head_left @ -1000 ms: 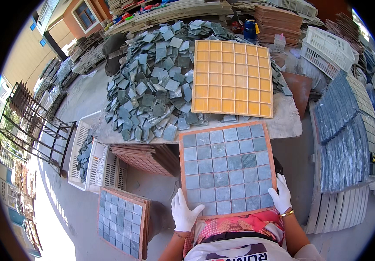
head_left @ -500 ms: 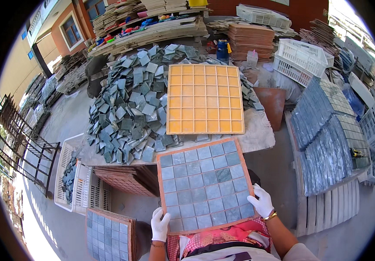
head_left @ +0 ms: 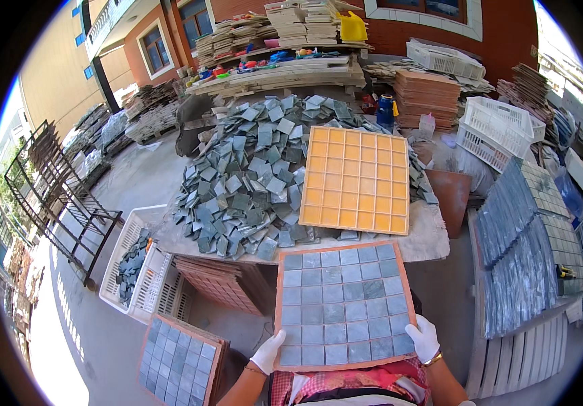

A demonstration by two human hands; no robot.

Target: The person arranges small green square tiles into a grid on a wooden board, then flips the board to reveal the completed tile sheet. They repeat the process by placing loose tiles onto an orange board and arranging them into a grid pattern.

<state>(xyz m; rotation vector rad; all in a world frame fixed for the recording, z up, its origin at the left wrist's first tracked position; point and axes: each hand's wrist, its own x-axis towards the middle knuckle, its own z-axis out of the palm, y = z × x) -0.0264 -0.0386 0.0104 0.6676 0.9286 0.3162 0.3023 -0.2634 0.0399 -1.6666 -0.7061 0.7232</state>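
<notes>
A board of square grey-blue tiles (head_left: 332,313) set in rows within a reddish-brown frame is held level in front of my lap. My left hand (head_left: 268,352), in a white glove, grips its near left edge. My right hand (head_left: 424,338), gloved too, closes on its near right edge. Just beyond the board, a yellow grid mould (head_left: 356,179) with bare square pockets lies on the table (head_left: 434,233). It rests partly over a big heap of loose grey-green tiles (head_left: 251,179).
At lower left stands a stack of tile-filled boards (head_left: 178,362). Behind it are a white crate (head_left: 112,277) with tiles and reddish grid boards (head_left: 220,281) leaning under the table. Wrapped tile stacks (head_left: 518,247) sit on a pallet at right. A metal rack (head_left: 61,196) stands at far left.
The whole view has shifted, so the scene appears further right and lower. The tiled board has turned slightly and sits straighter to me. Both hands still grip it.
</notes>
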